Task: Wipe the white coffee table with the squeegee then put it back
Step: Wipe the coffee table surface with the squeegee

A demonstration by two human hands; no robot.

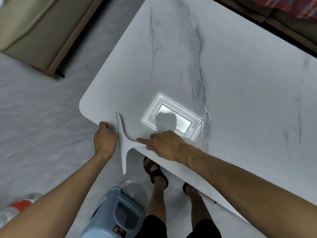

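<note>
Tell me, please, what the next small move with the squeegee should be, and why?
Probably slide the squeegee the last bit leftwards off the table edge: the right hand grips its handle, the blade sits at the rim with half overhanging, and the left hand is beside it at that edge.

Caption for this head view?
Right hand holds the squeegee at a corner of the white coffee table, left hand at the edge beside it.

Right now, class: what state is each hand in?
Left hand: curled at the coffee table edge; whether it grips anything cannot be told.
Right hand: holds the squeegee by its handle.
</note>
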